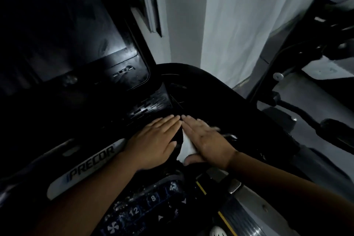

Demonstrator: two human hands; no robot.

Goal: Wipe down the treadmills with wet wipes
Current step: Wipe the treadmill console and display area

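While the treadmill (201,86) gets wiped: right hand (206,140) flat on wipe (187,145), left hand (155,140) flat, bare.
Next: likely sweep below vent (151,105).

Single view, head-worn wide-angle camera. It looks forward and steeply down from close above onto the dark treadmill console (80,101). Both forearms enter from the lower edge, and the left hand (153,140) and right hand (206,140) meet near frame centre. The keypad (145,203) lies at the bottom edge, the dark screen (67,34) at upper left, and a white wall (239,34) at upper right. Lines bow outward toward the edges.
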